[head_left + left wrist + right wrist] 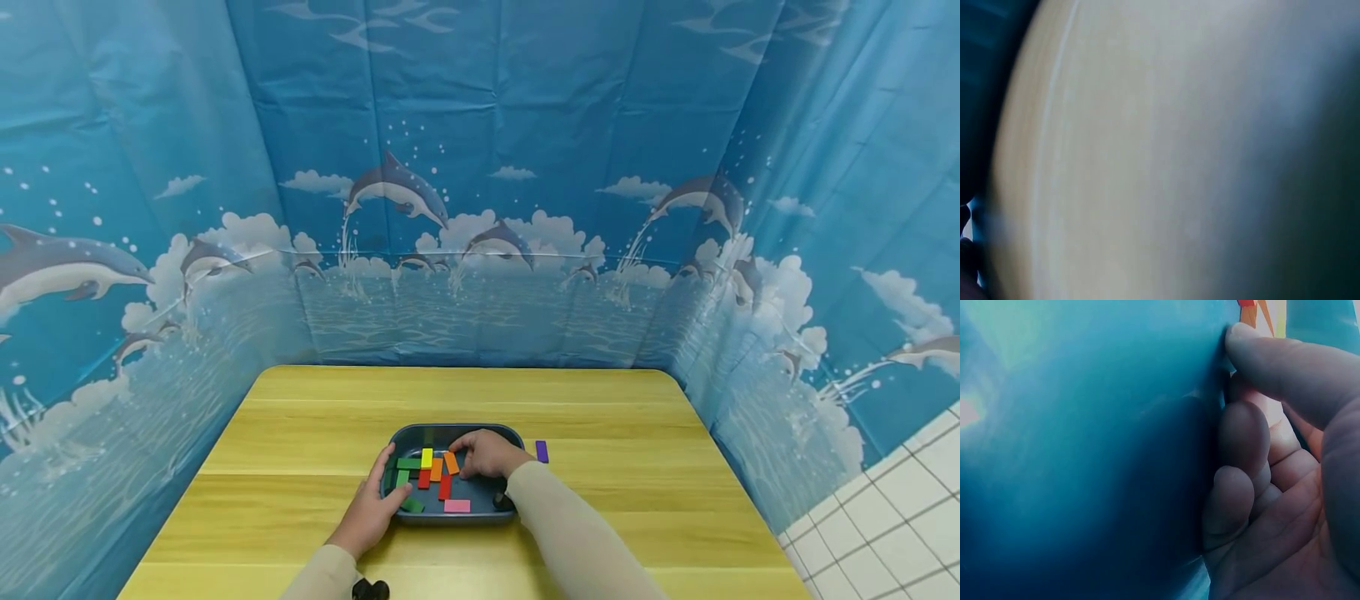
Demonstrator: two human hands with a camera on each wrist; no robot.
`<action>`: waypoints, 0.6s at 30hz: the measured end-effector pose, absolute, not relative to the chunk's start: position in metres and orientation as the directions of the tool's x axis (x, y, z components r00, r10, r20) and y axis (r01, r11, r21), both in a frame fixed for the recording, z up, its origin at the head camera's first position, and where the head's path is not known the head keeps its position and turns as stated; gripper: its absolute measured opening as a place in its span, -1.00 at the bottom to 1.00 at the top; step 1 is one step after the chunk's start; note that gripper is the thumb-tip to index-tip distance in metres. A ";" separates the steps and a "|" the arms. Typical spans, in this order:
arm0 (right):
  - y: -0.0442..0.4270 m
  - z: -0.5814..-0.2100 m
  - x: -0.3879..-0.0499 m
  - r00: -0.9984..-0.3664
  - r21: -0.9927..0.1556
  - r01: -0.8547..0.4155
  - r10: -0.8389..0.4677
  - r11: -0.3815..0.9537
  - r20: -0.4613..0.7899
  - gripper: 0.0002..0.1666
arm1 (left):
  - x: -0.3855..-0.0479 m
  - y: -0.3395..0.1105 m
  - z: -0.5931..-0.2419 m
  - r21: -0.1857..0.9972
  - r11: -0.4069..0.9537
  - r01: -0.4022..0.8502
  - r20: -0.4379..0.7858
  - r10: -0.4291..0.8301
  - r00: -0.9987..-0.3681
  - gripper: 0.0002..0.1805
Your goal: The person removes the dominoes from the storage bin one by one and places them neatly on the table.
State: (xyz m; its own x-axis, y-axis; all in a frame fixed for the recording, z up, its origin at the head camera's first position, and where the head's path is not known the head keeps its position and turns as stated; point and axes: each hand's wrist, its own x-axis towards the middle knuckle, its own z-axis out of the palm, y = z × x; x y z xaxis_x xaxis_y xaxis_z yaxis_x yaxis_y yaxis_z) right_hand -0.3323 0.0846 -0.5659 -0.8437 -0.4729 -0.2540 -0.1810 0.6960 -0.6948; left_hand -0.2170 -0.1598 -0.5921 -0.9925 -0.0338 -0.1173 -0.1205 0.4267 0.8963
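A dark blue-grey tray (495, 518) holds several small flat rectangular blocks. My left hand (367, 510) grips its left side, fingers along the outer wall and thumb reaching inside above a green block (412, 505). My right hand (491, 455) is inside the tray, fingers curled, index finger and thumb at a tilted orange block (451, 463); the right wrist view shows the thumb (1285, 365) close to orange, with the index fingertip hidden. Around it lie a second orange block (436, 470), a yellow block (427, 458), red blocks (446, 487) and a pink block (457, 506).
A purple block (542, 452) lies on the yellow wooden table (615, 433), just right of the tray. Dolphin-printed blue curtains (480, 308) stand around the back and sides. A black object (371, 590) sits by the left wrist. The left wrist view is mostly blurred.
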 end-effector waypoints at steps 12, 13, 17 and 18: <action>0.084 -0.568 -0.333 -0.850 -0.700 -0.178 -0.467 0.692 -0.245 -0.52 | -0.218 -0.160 -0.593 0.897 0.425 -0.121 -0.117 -0.037 -0.992 -0.16; 0.084 -0.568 -0.333 -0.850 -0.699 -0.177 -0.466 0.693 -0.247 -0.51 | -0.218 -0.160 -0.593 0.897 0.425 -0.122 -0.117 -0.038 -0.992 -0.16; 0.084 -0.568 -0.334 -0.851 -0.699 -0.175 -0.464 0.693 -0.247 -0.52 | -0.218 -0.160 -0.594 0.895 0.429 -0.121 -0.115 -0.040 -0.993 -0.16; 0.084 -0.569 -0.334 -0.852 -0.699 -0.175 -0.463 0.693 -0.246 -0.52 | -0.218 -0.159 -0.595 0.895 0.429 -0.120 -0.114 -0.040 -0.993 -0.16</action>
State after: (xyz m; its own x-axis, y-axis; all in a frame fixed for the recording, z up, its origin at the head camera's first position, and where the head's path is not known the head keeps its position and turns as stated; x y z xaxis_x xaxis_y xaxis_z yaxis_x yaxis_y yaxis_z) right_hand -0.3337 0.0838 -0.5686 -0.8516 -0.4629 -0.2461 -0.1749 0.6934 -0.6990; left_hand -0.2178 -0.1595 -0.5945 -0.9927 -0.0402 -0.1135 -0.1198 0.4293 0.8952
